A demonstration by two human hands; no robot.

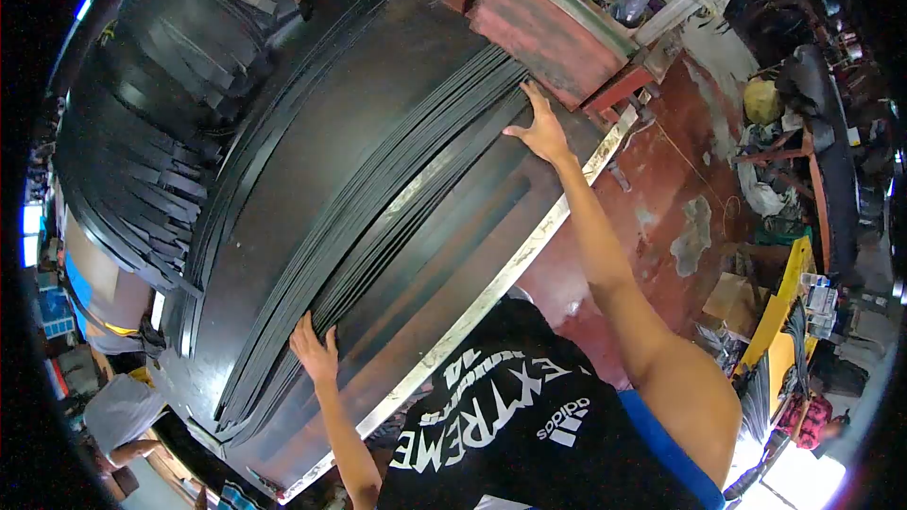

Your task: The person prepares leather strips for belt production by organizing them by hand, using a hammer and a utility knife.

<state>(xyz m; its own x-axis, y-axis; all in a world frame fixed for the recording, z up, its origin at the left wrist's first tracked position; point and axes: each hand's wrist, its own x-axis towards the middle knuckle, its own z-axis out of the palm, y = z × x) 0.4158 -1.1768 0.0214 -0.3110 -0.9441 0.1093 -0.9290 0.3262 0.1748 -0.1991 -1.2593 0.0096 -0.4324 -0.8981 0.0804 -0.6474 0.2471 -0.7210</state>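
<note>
Long thin black strips (364, 184) lie side by side in a bundle across a dark table (283, 156). A narrower group of the same strips (402, 244) runs along the side nearer to me, with a pale gap between the two. My left hand (315, 349) rests at the lower left of this nearer group, fingers apart and fingertips touching the strips. Toward the upper right end, my right hand (541, 127) is spread, thumb and fingers apart, its fingertips at the edge of the outermost strips. Neither hand is closed around anything.
A red block with a rounded metal edge (553, 28) stands at the strips' upper right end. Big piles of black strips (151, 189) fill the table's far left. A pale edge rail (453, 326) runs along my side. Another person (123, 416) is at lower left.
</note>
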